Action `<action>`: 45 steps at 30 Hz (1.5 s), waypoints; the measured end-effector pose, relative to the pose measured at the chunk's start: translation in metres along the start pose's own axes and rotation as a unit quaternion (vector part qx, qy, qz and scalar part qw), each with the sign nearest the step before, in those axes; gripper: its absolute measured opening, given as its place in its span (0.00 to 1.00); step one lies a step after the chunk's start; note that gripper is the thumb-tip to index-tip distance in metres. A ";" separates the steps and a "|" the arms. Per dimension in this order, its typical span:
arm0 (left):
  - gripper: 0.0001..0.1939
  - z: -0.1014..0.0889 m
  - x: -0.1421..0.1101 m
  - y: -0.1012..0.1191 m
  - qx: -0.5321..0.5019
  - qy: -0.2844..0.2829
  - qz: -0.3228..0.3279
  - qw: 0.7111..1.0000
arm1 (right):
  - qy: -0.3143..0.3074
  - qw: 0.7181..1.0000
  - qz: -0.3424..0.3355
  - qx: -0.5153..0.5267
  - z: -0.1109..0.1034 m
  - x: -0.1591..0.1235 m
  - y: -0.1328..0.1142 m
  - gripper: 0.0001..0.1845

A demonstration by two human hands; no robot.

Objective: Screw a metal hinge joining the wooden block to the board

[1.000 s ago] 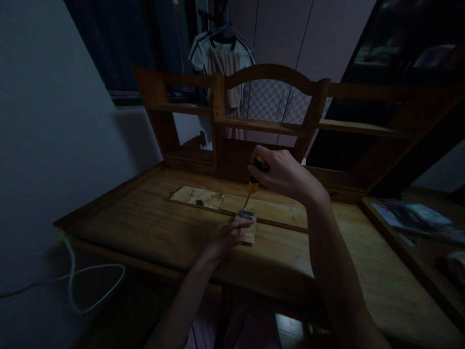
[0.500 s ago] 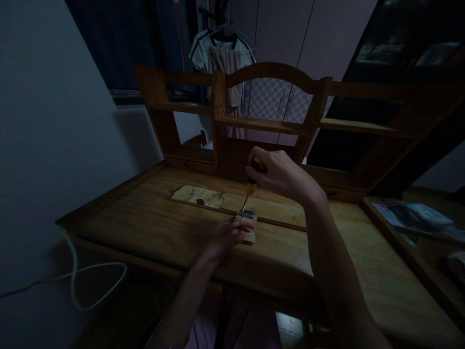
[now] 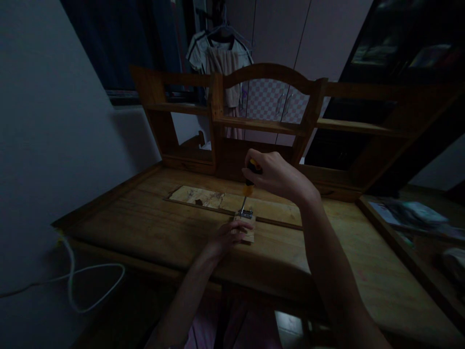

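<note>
My left hand (image 3: 224,235) flat, fingers slightly apart, on small wooden block (image 3: 250,236) on worktop (image 3: 145,223); metal fitting (image 3: 247,213) at block's far end; yellow-black screwdriver (image 3: 248,189), tip down at fitting, clamped in fingers of my right hand (image 3: 276,173)

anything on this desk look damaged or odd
Yes, the desk top looks damaged: beyond the left hand and to its left, a pale patch has a ragged left end and a dark blotch, unlike the plainer wood around it. The cause isn't clear from here.
</note>
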State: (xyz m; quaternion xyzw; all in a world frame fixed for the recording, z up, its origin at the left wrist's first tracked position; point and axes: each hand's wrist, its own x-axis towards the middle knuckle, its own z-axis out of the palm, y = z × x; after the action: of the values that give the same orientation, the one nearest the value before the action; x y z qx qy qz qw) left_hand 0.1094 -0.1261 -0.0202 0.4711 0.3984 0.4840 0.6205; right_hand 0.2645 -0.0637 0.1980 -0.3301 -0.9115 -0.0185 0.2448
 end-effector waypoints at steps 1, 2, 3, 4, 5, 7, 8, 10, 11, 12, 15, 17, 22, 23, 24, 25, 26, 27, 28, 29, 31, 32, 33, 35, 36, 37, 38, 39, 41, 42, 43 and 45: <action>0.15 0.000 0.000 0.000 0.000 0.002 -0.006 1.000 | 0.002 1.000 0.002 -0.005 0.001 0.000 0.000 0.07; 0.15 0.001 0.000 0.001 -0.001 0.007 -0.012 1.000 | 0.003 1.000 0.003 -0.010 0.002 0.001 0.001 0.07; 0.14 0.001 0.000 0.001 -0.003 0.014 -0.015 1.000 | 0.005 1.000 0.003 -0.015 0.003 0.001 0.001 0.08; 0.13 0.002 0.000 0.002 -0.005 0.021 -0.016 1.000 | 0.007 1.000 0.003 -0.018 0.003 0.001 0.002 0.08; 0.13 0.002 0.000 0.002 -0.006 0.025 -0.016 1.000 | 0.008 1.000 0.003 -0.020 0.004 0.001 0.002 0.09; 0.13 0.001 0.000 0.002 -0.005 0.022 -0.015 1.000 | 0.005 1.000 0.003 -0.017 0.004 0.001 0.003 0.10; 0.12 0.001 0.000 0.002 -0.003 0.016 -0.015 1.000 | 0.002 1.000 0.003 -0.014 0.003 0.001 0.003 0.10; 0.12 0.001 0.000 0.002 -0.001 0.008 -0.012 1.000 | -0.004 1.000 0.002 -0.005 0.002 0.001 0.002 0.11; 0.13 0.001 -0.001 0.003 -0.002 0.007 -0.008 1.000 | -0.007 1.000 0.000 -0.001 0.002 0.000 0.002 0.12; 0.14 0.001 -0.002 0.004 -0.006 0.008 -0.002 1.000 | -0.009 1.000 -0.003 0.001 0.002 0.001 0.002 0.12; 0.21 0.004 -0.004 0.008 -0.030 0.007 0.020 0.999 | -0.012 1.000 -0.006 -0.008 0.003 0.001 0.001 0.11; 0.25 0.005 -0.006 0.010 -0.044 0.003 0.028 0.999 | -0.009 0.999 0.010 -0.034 0.004 0.001 0.001 0.12; 0.27 0.006 -0.007 0.011 -0.058 0.006 0.017 0.998 | 0.003 0.996 0.037 -0.082 0.002 -0.002 0.000 0.18; 0.28 0.006 -0.007 0.011 -0.058 0.007 0.018 0.998 | 0.002 0.997 0.029 -0.072 0.002 -0.002 0.000 0.17; 0.29 0.005 -0.007 0.011 -0.058 0.008 0.019 0.998 | 0.002 0.998 0.017 -0.059 0.002 -0.002 0.001 0.16; 0.30 0.005 -0.006 0.011 -0.059 0.009 0.021 0.998 | 0.003 0.999 0.006 -0.047 0.002 -0.002 0.001 0.14; 0.31 0.005 -0.006 0.010 -0.062 0.010 0.022 0.998 | 0.005 0.999 -0.004 -0.038 0.003 -0.001 0.002 0.13; 0.32 0.005 -0.005 0.010 -0.067 0.011 0.021 0.997 | 0.008 0.999 -0.008 -0.035 0.004 0.000 0.002 0.11; 0.33 0.006 -0.005 0.010 -0.074 0.014 0.016 0.997 | 0.011 0.999 -0.007 -0.035 0.005 0.001 0.003 0.10; 0.34 0.006 -0.005 0.010 -0.081 0.017 0.009 0.997 | 0.012 0.999 -0.002 -0.039 0.006 0.001 0.003 0.10; 0.35 0.008 -0.005 0.012 -0.092 0.026 -0.005 0.995 | 0.011 0.999 0.008 -0.043 0.006 0.002 0.002 0.12; 0.36 0.009 -0.005 0.012 -0.094 0.031 -0.013 0.995 | 0.007 0.999 0.007 -0.040 0.006 0.002 0.001 0.14; 0.36 0.010 -0.005 0.013 -0.093 0.037 -0.019 0.995 | 0.002 0.999 0.000 -0.033 0.005 0.001 0.001 0.15; 0.36 0.010 -0.005 0.014 -0.087 0.048 -0.026 0.995 | -0.009 1.000 -0.019 -0.014 0.004 0.001 -0.001 0.17; 0.36 0.010 -0.005 0.013 -0.084 0.051 -0.028 0.995 | -0.013 1.000 -0.025 -0.006 0.004 0.000 -0.001 0.18; 0.36 0.009 -0.005 0.012 -0.082 0.051 -0.027 0.995 | -0.016 1.000 -0.026 -0.003 0.004 0.000 -0.002 0.18; 0.36 0.008 -0.004 0.011 -0.081 0.047 -0.026 0.995 | -0.017 1.000 -0.021 -0.005 0.004 0.000 -0.002 0.17; 0.36 0.007 -0.003 0.010 -0.082 0.043 -0.023 0.995 | -0.016 1.000 -0.012 -0.010 0.004 0.000 -0.002 0.16; 0.36 0.005 -0.002 0.007 -0.081 0.036 -0.021 0.996 | -0.014 1.000 0.005 -0.027 0.004 0.000 -0.003 0.17; 0.36 0.004 -0.002 0.006 -0.078 0.035 -0.020 0.996 | -0.014 0.999 0.008 -0.033 0.004 0.000 -0.003 0.18; 0.36 0.003 -0.002 0.005 -0.073 0.036 -0.019 0.996 | -0.014 0.999 0.008 -0.035 0.003 0.000 -0.003 0.20; 0.36 0.003 -0.002 0.003 -0.062 0.038 -0.018 0.997 | -0.018 1.000 -0.002 -0.025 0.003 -0.001 -0.003 0.23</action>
State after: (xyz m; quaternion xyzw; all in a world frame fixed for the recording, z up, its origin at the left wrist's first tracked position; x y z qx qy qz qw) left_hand 0.1108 -0.1278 -0.0163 0.4057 0.3992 0.5145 0.6414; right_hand 0.2618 -0.0660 0.1956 -0.3343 -0.9157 -0.0359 0.2201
